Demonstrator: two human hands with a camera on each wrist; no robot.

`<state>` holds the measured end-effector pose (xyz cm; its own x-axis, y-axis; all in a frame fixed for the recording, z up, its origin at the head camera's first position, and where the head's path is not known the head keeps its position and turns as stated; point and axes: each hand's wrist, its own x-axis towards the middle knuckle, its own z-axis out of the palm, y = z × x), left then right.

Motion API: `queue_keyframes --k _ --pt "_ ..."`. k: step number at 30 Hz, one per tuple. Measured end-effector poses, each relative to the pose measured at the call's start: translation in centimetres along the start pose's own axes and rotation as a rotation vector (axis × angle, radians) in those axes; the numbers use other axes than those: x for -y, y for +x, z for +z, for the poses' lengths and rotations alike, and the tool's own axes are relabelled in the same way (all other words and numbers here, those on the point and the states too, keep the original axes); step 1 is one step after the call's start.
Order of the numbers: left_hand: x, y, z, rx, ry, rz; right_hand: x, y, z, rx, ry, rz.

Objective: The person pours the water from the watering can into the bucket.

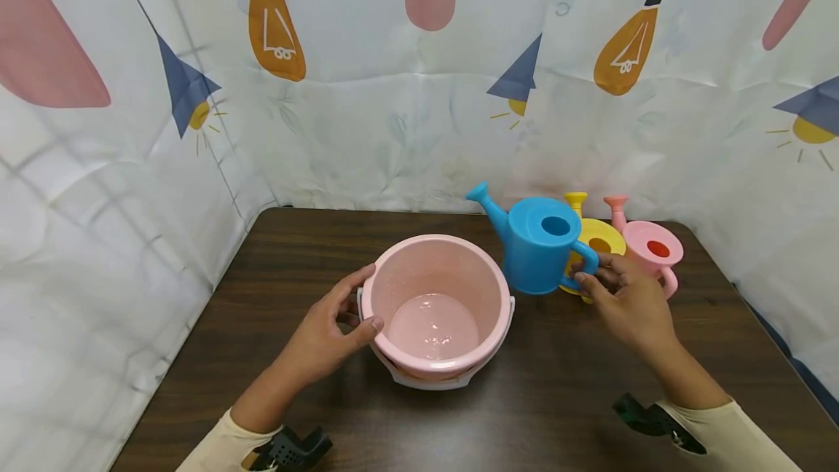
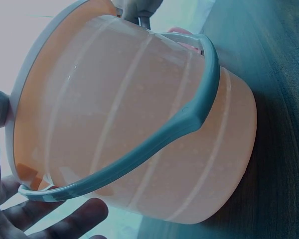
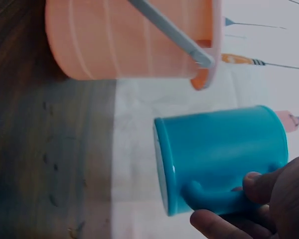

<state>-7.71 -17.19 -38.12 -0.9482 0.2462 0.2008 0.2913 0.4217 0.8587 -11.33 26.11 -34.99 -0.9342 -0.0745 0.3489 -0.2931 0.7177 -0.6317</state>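
Note:
A pink bucket (image 1: 435,366) stands upright in the middle of the table, with a shallow layer of clear water inside. My left hand (image 1: 334,326) touches its left rim with thumb and forefinger spread apart; the other fingers extend loosely outside, near the bucket's grey handle (image 2: 139,157). To the right of the bucket, my right hand (image 1: 625,301) grips a blue watering can (image 1: 537,253) by its handle. The can is upright and raised off the table, its spout towards the upper left. In the right wrist view, thumb and fingers (image 3: 259,186) wrap the can's handle.
A yellow watering can (image 1: 609,235) stands behind the blue one, partly hidden by it. Beside it is a pink watering can (image 1: 645,242), close behind my right hand. Printed white cloth (image 1: 393,130) hangs along the back and sides of the dark wooden table (image 1: 537,414).

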Motion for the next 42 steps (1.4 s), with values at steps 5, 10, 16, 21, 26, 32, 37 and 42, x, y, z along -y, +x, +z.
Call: queue_keyframes --k 5,10,16,21,26,32,37,42 --pt "0.0 0.0 -0.1 0.001 0.002 -0.001 -0.6 0.1 1.3 0.008 0.004 0.065" --pt "0.1 0.1 -0.1 -0.004 0.004 0.009 -1.2 0.2 2.7 0.0 0.049 0.109" --pt "0.1 0.1 0.0 0.001 0.004 0.01 -1.8 0.3 3.9 -0.017 0.059 0.16" --pt "0.1 0.1 0.0 0.003 0.001 0.011 -2.6 0.5 4.8 -0.019 0.057 0.176" --pt "0.1 0.1 0.0 0.005 -0.004 0.012 -3.3 0.7 5.4 -0.024 0.048 0.194" --pt "0.1 0.1 0.0 0.004 0.002 0.009 -3.8 0.8 6.0 -0.015 0.044 0.219" --pt "0.1 0.0 0.0 0.005 0.003 0.001 -4.2 0.8 6.6 -0.025 0.043 0.23" --pt "0.1 0.0 0.0 0.003 -0.004 0.012 -4.5 0.9 7.0 -0.039 0.034 0.231"
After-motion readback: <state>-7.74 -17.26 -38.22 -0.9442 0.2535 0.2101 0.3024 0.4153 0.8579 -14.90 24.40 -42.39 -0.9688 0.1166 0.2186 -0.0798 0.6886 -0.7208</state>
